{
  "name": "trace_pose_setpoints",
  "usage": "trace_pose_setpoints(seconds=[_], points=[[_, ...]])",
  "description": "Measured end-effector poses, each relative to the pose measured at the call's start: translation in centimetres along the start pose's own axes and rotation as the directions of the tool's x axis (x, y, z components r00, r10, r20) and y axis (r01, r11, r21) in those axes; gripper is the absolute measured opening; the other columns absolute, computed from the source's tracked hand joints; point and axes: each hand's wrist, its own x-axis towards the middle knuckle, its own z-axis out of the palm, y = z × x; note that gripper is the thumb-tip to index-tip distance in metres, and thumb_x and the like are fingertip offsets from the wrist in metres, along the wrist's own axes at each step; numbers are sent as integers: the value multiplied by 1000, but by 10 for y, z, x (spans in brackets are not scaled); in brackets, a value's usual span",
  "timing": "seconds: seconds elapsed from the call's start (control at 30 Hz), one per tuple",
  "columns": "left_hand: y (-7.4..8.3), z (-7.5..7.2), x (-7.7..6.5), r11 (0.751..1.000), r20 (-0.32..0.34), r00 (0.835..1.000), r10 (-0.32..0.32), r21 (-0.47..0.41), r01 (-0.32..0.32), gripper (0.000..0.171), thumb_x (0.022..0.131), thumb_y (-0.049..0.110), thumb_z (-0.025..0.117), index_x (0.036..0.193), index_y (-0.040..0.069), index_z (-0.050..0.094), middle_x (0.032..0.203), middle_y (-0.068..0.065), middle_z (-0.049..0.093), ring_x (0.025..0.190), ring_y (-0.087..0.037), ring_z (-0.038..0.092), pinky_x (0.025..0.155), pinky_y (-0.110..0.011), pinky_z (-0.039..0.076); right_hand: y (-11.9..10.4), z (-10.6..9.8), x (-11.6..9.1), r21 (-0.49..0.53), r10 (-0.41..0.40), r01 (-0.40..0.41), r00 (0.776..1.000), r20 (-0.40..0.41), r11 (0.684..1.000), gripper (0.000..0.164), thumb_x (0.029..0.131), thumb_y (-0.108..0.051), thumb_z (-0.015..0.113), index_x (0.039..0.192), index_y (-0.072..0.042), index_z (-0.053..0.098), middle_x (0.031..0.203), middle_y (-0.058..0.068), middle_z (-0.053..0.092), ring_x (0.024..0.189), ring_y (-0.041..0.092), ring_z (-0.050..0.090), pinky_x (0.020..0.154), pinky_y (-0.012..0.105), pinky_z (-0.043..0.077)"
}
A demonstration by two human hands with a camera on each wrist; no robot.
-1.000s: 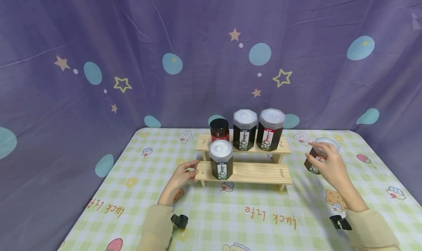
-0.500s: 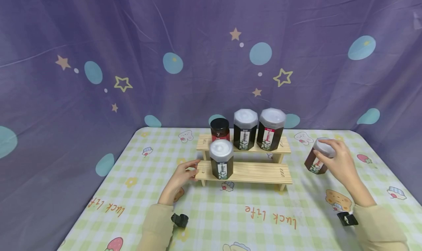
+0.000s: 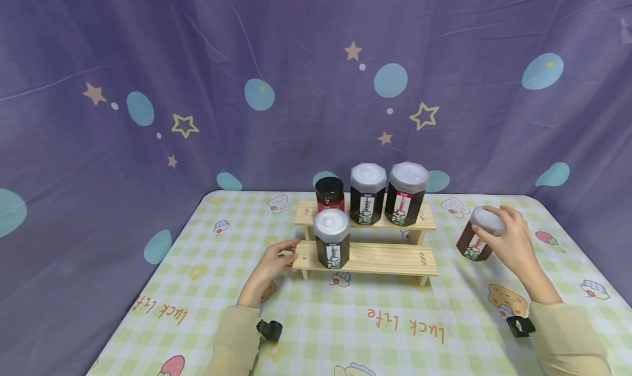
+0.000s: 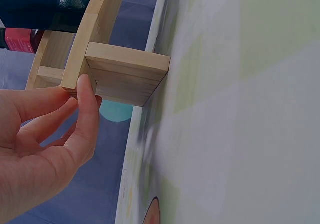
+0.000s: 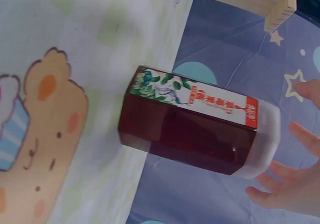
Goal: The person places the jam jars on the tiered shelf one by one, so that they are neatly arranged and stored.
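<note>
My left hand (image 3: 273, 262) pinches the left end of the lower board of a two-tier wooden shelf (image 3: 385, 258). The left wrist view has thumb and fingertips on either side of the board's end (image 4: 75, 79). Over on the right, a dark red-brown faceted jar (image 3: 473, 243) with a whitish lid and a red-and-white label stands on the table. My right hand (image 3: 513, 244) is spread around its lid. From the right wrist, that hand (image 5: 295, 179) shows a thumb apart from the lid and fingers close to it; contact is unclear.
On the lower board stands a dark faceted jar (image 3: 333, 250). The upper board holds a small black-lidded jar (image 3: 329, 192) and two taller faceted jars, one black-labelled (image 3: 367, 203), one red-labelled (image 3: 405, 203). A checked cloth (image 3: 345, 321) covers the table; a purple curtain (image 3: 296, 46) hangs behind.
My right hand has moved right, from in front of the jar to around its lid. The jar's label has turned and its lid shifted slightly left. My left hand has stayed on the shelf.
</note>
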Motion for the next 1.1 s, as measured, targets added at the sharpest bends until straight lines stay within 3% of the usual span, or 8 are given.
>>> trace_pose_setpoints(seconds=[0.27,0.57,0.73,0.9,1.1], points=[[2,0,-1,1000,-1,1000,-5,0,5,41,85,-7,49,126,-10,42,108,-25,46,69,-19,52,71,-44,54,10,1,1,28,69,-69,997,27,997,58,83,-24,61,127,7,39,134,39,12,121,55,9,85,72,18],[-23,-2,14,1000,-14,1000,-6,-14,6,42,85,-4,52,126,-6,45,108,-22,47,67,-17,52,65,-38,56,17,3,3,30,104,-106,993,63,994,64,82,-28,62,130,5,36,132,40,12,123,53,11,80,70,25],[-28,-2,17,1000,-24,1000,-8,-6,7,42,85,-3,53,126,-3,46,108,-21,47,67,-17,53,63,-35,56,21,6,3,45,115,-119,990,78,992,66,82,-29,62,132,4,34,130,40,13,113,57,21,72,66,33],[-26,-2,16,1000,-18,1000,-6,-15,6,41,85,-3,53,126,-5,46,108,-21,47,67,-17,52,64,-37,56,25,9,2,36,105,-108,992,68,994,66,81,-26,64,132,4,35,127,40,17,105,56,28,70,64,36],[-8,-1,5,1000,-3,1000,-5,-9,5,41,85,-5,51,126,-8,44,107,-24,47,68,-18,53,69,-44,54,27,11,1,39,99,-102,992,74,994,66,81,-26,64,132,4,34,126,41,18,105,57,27,71,64,35]])
